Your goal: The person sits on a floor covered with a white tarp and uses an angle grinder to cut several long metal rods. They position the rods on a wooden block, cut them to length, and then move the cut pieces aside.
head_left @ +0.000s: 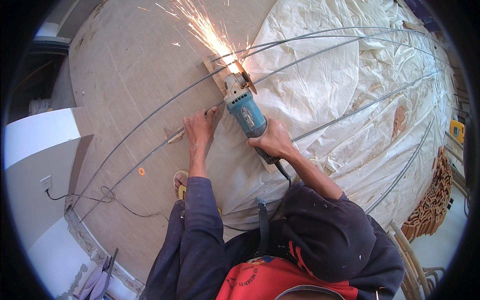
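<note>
My right hand [274,140] is wrapped round the rear of a teal angle grinder [247,115], whose black cord trails back toward my knees. Its thin cutting disc [247,79] meets a long steel rod [170,100], and bright sparks [205,32] spray up and to the left. Under the rods at the cut lies a short wooden board [210,62]. Left of the grinder, my left hand [199,126] is closed over a second steel rod [150,153], the fingertips close to the board. The exact contact of disc and rod is lost in the glare.
A crumpled whitish sheet [310,80] covers the floor on the right, with more long rods across it. Stacked bricks [432,200] stand at the far right. A black cable runs from a wall socket [46,183] across the tiles. An orange ring [141,171] lies left of my sandalled foot [180,184].
</note>
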The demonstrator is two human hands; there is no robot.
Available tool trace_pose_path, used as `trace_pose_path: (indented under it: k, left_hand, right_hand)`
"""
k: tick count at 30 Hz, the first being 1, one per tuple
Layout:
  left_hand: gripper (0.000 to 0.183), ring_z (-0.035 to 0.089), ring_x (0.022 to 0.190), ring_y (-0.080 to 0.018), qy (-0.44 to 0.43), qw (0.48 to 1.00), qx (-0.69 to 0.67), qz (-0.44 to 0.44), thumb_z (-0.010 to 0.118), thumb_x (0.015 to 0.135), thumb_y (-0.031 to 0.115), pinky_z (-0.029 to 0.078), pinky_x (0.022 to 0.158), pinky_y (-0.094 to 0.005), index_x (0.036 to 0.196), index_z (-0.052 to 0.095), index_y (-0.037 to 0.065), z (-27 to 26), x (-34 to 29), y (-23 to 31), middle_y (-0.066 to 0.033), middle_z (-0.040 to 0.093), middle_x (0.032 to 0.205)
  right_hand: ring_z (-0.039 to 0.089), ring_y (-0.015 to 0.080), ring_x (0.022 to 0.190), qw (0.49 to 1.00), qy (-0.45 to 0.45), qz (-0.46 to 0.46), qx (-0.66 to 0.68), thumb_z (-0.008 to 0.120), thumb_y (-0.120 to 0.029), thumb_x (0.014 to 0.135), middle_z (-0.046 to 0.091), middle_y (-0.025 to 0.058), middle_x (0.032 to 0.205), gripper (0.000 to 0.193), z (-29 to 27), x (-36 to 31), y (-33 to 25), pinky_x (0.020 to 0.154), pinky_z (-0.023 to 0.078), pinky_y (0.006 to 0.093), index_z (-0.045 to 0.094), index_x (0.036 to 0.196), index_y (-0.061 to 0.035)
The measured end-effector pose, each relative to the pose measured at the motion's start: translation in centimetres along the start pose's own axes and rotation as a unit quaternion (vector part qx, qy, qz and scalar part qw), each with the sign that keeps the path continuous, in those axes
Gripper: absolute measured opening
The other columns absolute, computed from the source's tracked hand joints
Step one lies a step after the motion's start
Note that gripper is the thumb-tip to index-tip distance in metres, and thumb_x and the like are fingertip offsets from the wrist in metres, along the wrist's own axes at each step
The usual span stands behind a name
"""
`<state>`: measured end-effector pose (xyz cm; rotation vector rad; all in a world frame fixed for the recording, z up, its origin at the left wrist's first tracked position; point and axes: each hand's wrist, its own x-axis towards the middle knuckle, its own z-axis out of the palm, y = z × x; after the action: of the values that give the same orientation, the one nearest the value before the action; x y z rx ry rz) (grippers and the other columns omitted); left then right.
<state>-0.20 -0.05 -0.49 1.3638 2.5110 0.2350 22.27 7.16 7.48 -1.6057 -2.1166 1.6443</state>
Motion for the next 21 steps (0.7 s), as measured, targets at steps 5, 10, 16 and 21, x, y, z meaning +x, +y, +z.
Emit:
trace_pose_path:
  k: [5, 10, 16, 21]
  left_hand:
    - [0.059, 0.062, 0.076, -0.0396, 0.004, 1.000, 0.007, 0.002, 0.047, 0.095, 0.055, 0.039, 0.077, -0.0444, 0.077, 0.067, 0.003, 0.4, 0.1, -0.3, -0.0224, 0.065, 0.073]
    - [0.058, 0.062, 0.076, -0.0395, -0.006, 1.000, -0.002, 0.000, 0.047, 0.095, 0.055, 0.039, 0.077, -0.0447, 0.077, 0.067, 0.003, 0.0, 0.1, 0.0, -0.0219, 0.065, 0.075]
    - [0.058, 0.062, 0.078, -0.0389, -0.012, 1.000, -0.002, -0.008, 0.047, 0.094, 0.055, 0.038, 0.078, -0.0445, 0.078, 0.067, 0.003, -0.4, 0.0, 0.2, -0.0216, 0.066, 0.076]
    - [0.058, 0.062, 0.078, -0.0385, -0.004, 1.000, 0.000, -0.002, 0.048, 0.094, 0.055, 0.038, 0.078, -0.0441, 0.077, 0.066, 0.003, -0.4, -0.1, 0.2, -0.0208, 0.065, 0.075]
  right_hand:
    - [0.067, 0.0382, 0.084, 1.000, -0.002, 0.005, -0.012, 0.074, -0.033, 0.056, 0.066, 0.0269, 0.085, 0.061, 0.2, 0.2, 0.6, 0.080, 0.051, 0.0423, 0.063, 0.100, 0.0072]
    - [0.066, 0.0381, 0.082, 1.000, 0.002, -0.006, -0.002, 0.073, -0.033, 0.055, 0.066, 0.0270, 0.085, 0.062, 0.1, 0.1, 0.4, 0.079, 0.051, 0.0419, 0.062, 0.101, 0.0079]
    - [0.067, 0.0374, 0.083, 1.000, 0.005, -0.003, -0.001, 0.074, -0.033, 0.055, 0.067, 0.0263, 0.086, 0.062, 0.1, 0.1, 0.1, 0.080, 0.051, 0.0413, 0.062, 0.102, 0.0072]
    - [0.067, 0.0361, 0.083, 1.000, 0.007, -0.012, 0.017, 0.074, -0.030, 0.057, 0.067, 0.0247, 0.087, 0.062, 0.2, 0.1, 0.1, 0.080, 0.051, 0.0408, 0.062, 0.104, 0.0071]
